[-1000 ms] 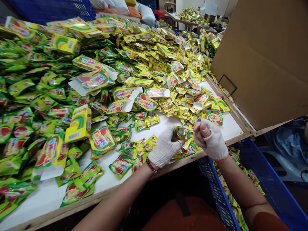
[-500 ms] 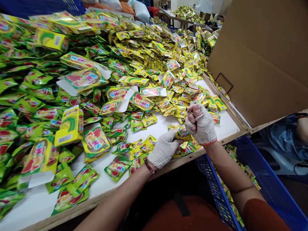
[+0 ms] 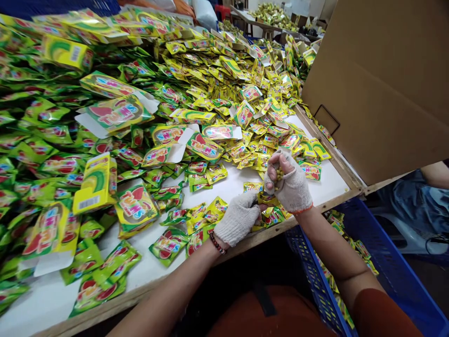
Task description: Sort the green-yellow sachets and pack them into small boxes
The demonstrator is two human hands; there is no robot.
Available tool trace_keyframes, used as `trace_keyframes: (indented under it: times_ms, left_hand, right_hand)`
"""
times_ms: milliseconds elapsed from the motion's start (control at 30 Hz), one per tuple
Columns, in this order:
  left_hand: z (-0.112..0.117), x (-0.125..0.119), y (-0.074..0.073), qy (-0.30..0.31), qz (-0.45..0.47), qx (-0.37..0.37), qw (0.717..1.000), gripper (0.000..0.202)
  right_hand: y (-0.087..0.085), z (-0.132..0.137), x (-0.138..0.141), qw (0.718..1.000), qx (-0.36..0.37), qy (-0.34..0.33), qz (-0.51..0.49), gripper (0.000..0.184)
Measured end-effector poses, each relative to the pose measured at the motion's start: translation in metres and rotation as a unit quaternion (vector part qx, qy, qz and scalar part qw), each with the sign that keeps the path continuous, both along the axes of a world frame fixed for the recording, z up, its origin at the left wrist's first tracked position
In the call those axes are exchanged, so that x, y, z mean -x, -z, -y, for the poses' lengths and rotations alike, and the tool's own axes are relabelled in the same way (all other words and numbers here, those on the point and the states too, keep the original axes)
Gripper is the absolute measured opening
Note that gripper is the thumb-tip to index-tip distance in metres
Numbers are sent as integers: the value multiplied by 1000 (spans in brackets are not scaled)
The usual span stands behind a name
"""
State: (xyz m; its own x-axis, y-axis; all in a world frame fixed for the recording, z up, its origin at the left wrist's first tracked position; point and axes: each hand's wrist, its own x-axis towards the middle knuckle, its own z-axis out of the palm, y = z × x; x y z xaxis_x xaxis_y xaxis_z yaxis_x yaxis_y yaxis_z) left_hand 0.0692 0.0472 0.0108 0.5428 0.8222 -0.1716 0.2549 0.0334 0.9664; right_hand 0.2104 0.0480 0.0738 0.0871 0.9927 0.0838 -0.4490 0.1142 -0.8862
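- Right hand (image 3: 289,185) is raised just above the table (image 3: 49,299), palm turned up. Its fingers are curled in around a clump of little yellow pieces (image 3: 279,174). I'd guess it's cupped like that because loose bits would roll straight out of a flat hand.
- Left hand (image 3: 238,217) sits lower, right at the near edge. Its fingers are closed on a yellow sachet (image 3: 262,199) that pokes out just under the right hand, so the pieces hang over the sachet, not over bare table.
- Both hands wear knit gloves with bare fingertips, which probably helps grip on slick foil.
- The table is a white top with a raw wood rim, and most of it is buried under a pile of sachets (image 3: 217,70). Green ones are mostly to the left and yellow ones to the right.
- Printed cartons (image 3: 94,183) lie scattered on top, some with flaps open.
- A blue crate (image 3: 400,276) sits below the right corner with more packets inside.
- A big cardboard flap (image 3: 379,79) leans up on the right.
- Another person's arm (image 3: 435,174) peeks in past it.
- There's another heap of packets (image 3: 275,16) at the back of the room.
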Motion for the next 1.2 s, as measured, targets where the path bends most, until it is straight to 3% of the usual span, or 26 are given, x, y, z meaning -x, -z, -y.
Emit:
trace_keyframes:
  times_ms: [167,367,600,833,1033,1200]
  left_hand:
    - [1,-1,-2,1,9,-10,1000,19]
    - [0,-1,0,-2,5,-19,1000,21]
    - [-1,-1,0,-7,15,-25,1000,29]
    - [0,-1,-6,-8,28,-10,1000,27]
    - [0,-2,-10,-24,2,-7,1000,21]
    - [-2,-1,-9,-40,0,-75,996,15]
  right_hand:
    - [0,1,-3,999,-20,-22,-27,22]
    - [1,2,-4,999,-2,-18,-27,22]
    - [1,3,-3,1000,-5,-16,-22,25]
    - [3,6,-3,999,-33,-14,5,41]
    - [6,12,-5,994,-66,0,91,49]
    - [7,17,-7,975,-116,-15,187,51]
